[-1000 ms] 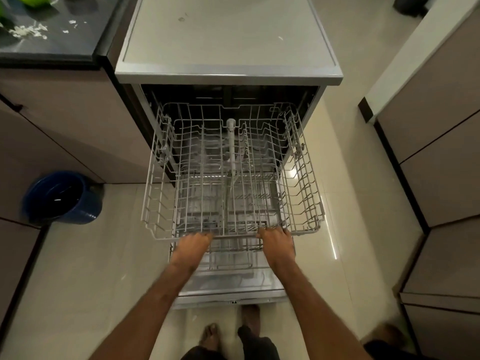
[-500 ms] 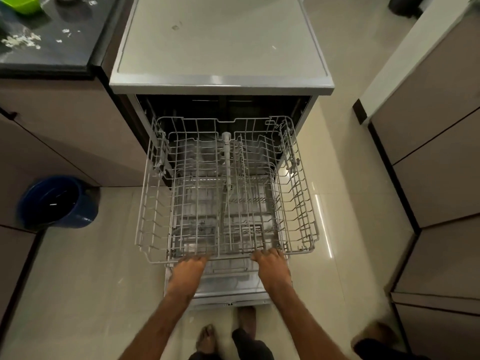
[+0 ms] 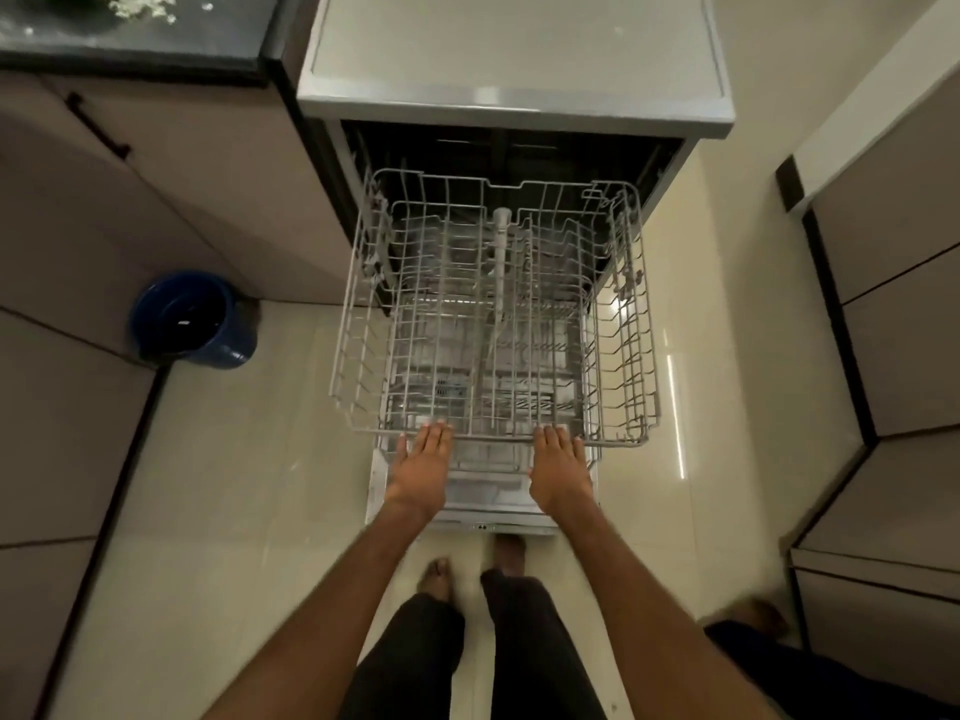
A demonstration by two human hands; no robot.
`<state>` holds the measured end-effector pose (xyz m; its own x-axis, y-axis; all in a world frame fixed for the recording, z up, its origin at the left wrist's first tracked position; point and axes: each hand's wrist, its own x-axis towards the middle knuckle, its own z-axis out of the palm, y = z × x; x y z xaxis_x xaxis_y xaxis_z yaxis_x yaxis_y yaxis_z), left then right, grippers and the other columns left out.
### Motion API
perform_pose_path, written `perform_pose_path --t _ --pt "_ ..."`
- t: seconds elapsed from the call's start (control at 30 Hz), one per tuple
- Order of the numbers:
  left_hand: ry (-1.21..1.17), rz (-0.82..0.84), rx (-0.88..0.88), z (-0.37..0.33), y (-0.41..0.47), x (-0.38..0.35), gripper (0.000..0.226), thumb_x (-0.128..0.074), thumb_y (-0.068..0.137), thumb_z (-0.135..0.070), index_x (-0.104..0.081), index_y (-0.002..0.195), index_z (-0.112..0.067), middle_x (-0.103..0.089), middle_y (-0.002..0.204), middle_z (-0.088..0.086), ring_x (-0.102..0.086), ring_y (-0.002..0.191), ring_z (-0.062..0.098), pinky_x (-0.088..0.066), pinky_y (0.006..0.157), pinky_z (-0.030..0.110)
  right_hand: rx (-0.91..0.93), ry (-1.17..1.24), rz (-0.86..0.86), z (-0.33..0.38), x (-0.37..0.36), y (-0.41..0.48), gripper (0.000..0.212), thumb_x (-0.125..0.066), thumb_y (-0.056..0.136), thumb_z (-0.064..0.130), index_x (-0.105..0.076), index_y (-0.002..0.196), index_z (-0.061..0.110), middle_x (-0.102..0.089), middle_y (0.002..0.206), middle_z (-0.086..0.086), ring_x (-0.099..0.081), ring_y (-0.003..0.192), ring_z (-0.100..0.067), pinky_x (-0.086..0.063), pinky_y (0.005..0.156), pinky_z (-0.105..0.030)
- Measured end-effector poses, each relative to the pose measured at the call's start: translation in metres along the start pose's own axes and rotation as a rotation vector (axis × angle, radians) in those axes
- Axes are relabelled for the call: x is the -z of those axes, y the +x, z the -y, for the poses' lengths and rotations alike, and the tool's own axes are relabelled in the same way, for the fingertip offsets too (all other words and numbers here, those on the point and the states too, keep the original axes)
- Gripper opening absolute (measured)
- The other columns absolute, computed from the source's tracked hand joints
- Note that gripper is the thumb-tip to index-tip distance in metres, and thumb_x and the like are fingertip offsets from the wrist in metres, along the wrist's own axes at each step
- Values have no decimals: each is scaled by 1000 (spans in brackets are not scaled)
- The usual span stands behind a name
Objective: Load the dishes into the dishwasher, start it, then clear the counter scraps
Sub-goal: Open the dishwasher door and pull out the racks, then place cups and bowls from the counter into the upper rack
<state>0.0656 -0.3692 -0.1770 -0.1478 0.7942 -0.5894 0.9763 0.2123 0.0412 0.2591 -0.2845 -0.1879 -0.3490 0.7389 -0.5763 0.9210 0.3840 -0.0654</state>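
Head view. Dishwasher point(image 3: 514, 59) at upper centre of frame, door point(image 3: 462, 517) folded down. Wire rack point(image 3: 647, 324) pulled out over door, centre of frame. Left grip point(image 3: 421, 472) and right grip point(image 3: 561, 472) just below rack, lower centre: fingers straight, palms down, fingertips at rack front rim, nothing clasped. Dark bench point(image 3: 156, 49) at upper left carries white scraps point(image 3: 143, 5). Blue bucket point(image 3: 192, 319) on floor point(image 3: 234, 485) at left, beside cabinet.
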Motion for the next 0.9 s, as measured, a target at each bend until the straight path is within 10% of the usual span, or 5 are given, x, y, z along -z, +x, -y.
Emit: perform_pose_path --t 0.17,0.9 --pt "-70 74 17 -11 -5 46 70 -43 101 -21 -4 157 -8 -5 166 7 -6 153 24 -5 123 48 85 22 95 10 45 -1 56 -42 100 18 -26 153 7 -36 155 -14 -31 144 -30 -18 120 -48" --pt "-345 -303 407 160 -113 255 66 -43 102 -24 -10 157 -12 -6 166 5 -13 151 24 -18 121 46 585 -69 -162 256 280 -6 48 -48 98 23 -40 144 13 -45 147 -8 -40 137 -26 -29 115 -41"
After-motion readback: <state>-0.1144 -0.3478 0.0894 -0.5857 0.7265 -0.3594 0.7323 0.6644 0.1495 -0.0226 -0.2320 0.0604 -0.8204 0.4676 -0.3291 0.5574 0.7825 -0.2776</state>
